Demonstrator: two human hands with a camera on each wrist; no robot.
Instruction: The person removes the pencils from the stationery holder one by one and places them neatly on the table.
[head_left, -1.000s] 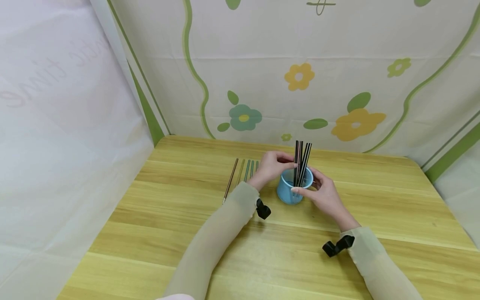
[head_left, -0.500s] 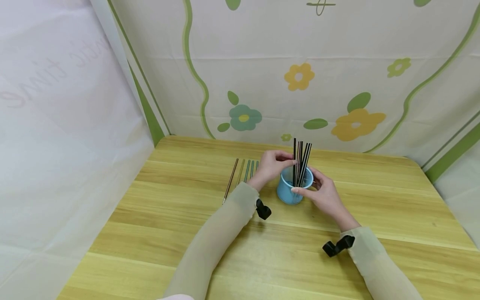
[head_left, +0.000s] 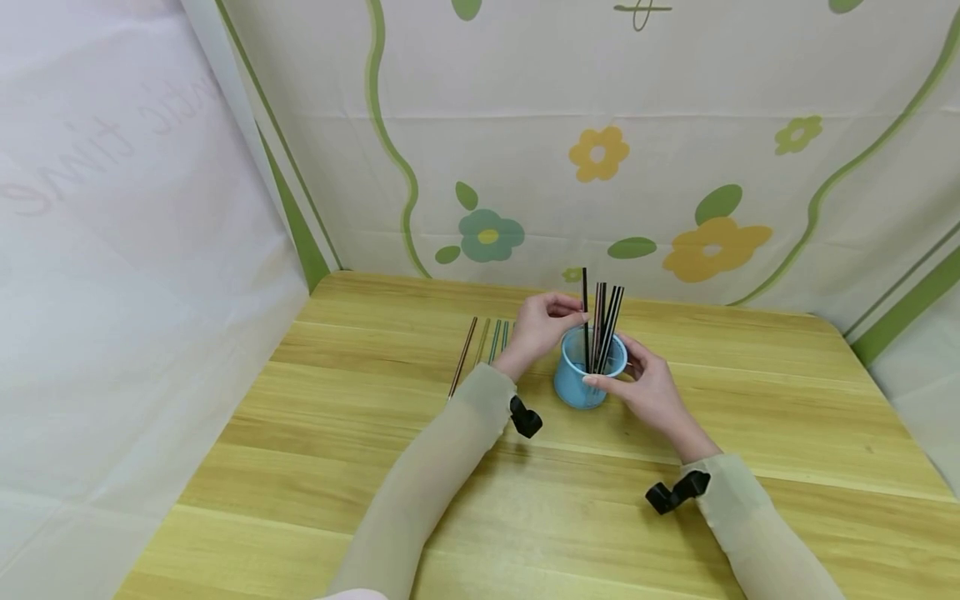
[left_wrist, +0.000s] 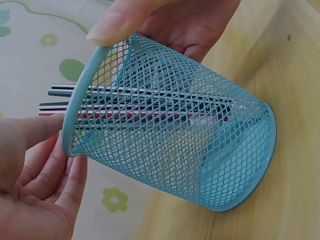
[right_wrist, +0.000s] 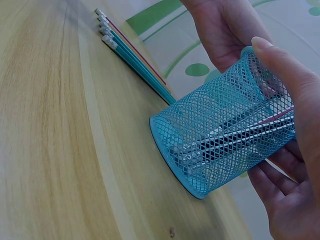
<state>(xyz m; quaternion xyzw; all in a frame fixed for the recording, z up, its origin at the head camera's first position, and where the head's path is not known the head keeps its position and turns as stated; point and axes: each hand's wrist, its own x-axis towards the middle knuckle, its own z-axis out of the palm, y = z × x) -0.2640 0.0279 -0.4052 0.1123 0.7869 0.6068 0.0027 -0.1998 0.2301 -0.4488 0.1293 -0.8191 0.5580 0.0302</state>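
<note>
A blue mesh cup point(head_left: 576, 388) stands upright on the table with several dark striped pencils point(head_left: 611, 321) inside. My left hand point(head_left: 542, 327) pinches one black pencil point(head_left: 585, 287) near the cup's left rim, its top higher than the others and its lower part inside the cup. With thumb in front and fingers behind, my right hand point(head_left: 651, 388) holds the cup's right side. In the left wrist view the mesh cup point(left_wrist: 170, 125) shows pencils through its wall, one with red. The right wrist view shows the right thumb on the rim of the cup point(right_wrist: 215, 130).
Left of the cup, a row of several pencils lies on the wooden table point(head_left: 300, 467), among them a brown one point(head_left: 462, 358) and teal ones, partly hidden by the left arm. Behind the table hangs a white cloth point(head_left: 525, 83) with flowers; another cloth hangs at the left.
My left hand has moved slightly up and left. The black pencil it pinches has risen and now stands apart from the rest of the bunch. My right hand and the cup have stayed still.
</note>
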